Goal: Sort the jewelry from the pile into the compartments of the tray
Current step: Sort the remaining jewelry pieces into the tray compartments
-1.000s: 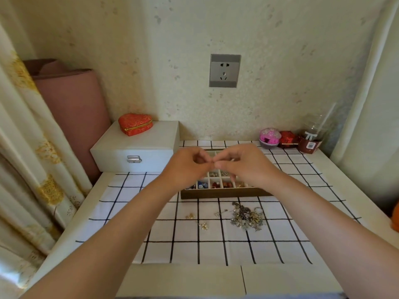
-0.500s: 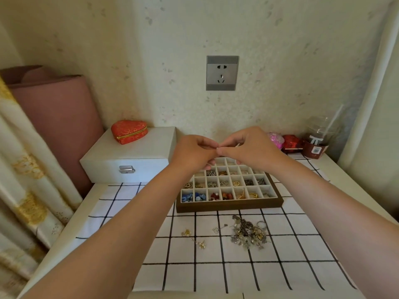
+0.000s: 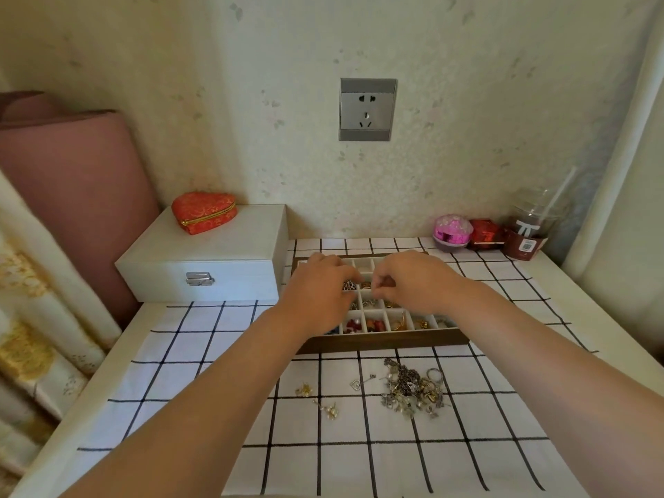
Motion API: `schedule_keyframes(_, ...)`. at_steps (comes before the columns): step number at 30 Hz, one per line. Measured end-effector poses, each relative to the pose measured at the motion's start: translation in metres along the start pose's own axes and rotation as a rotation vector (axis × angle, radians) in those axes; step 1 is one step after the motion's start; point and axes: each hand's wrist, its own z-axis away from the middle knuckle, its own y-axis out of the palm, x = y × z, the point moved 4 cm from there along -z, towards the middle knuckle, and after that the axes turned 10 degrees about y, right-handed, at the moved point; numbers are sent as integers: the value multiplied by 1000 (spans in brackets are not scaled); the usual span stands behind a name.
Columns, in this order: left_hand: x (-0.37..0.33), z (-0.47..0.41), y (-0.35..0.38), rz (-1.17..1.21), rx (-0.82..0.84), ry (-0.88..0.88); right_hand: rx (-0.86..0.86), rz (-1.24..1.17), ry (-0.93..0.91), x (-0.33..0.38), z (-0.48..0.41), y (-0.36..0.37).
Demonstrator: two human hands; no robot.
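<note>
My left hand [image 3: 319, 285] and right hand [image 3: 416, 282] have their fingers curled in, tips close together, over the middle boxes of the tray [image 3: 381, 341]. A small silver piece [image 3: 348, 285] shows at the left fingertips, but I cannot tell if either grip pinches it or if it just lies in its box. If it slips it could hop into the wrong tiny box, and a low arm could brush and scatter the pile [image 3: 411, 388] on the tabletop [image 3: 589, 318] at 6 o'clock from the tray.
</note>
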Motion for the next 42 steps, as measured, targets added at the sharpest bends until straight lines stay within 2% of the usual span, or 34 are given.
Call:
schedule_keyframes(2,1,4,5,-13,73,30,8,75,-11,4,-1,1)
schedule_keyframes(5,1,8,10,93,136,5,37,181,-44,14,0,-1)
schedule_keyframes(14,-1,11,8,123,127,8,35,431,-20,34,-2,0)
schedule_keyframes(18,-3,12,6,129,105,13,55,360,28,30,-2,-1)
schedule_keyframes(22,-6,19,-4,95,36,25,72,189,87,21,6,-9)
schedule_keyframes(25,-13,30,-10,79,14,58,19,131,68,22,19,-18)
schedule_keyframes(28,-25,46,-13,137,69,87,9,21,18,31,39,-21)
schedule_keyframes(34,-49,72,-6,170,206,123,275,-65,-41,42,81,-9)
schedule_keyframes(38,-60,81,2,99,192,203,379,-75,-14,40,92,-1)
schedule_keyframes(42,-57,86,6,110,194,200,451,-99,-12,43,92,3)
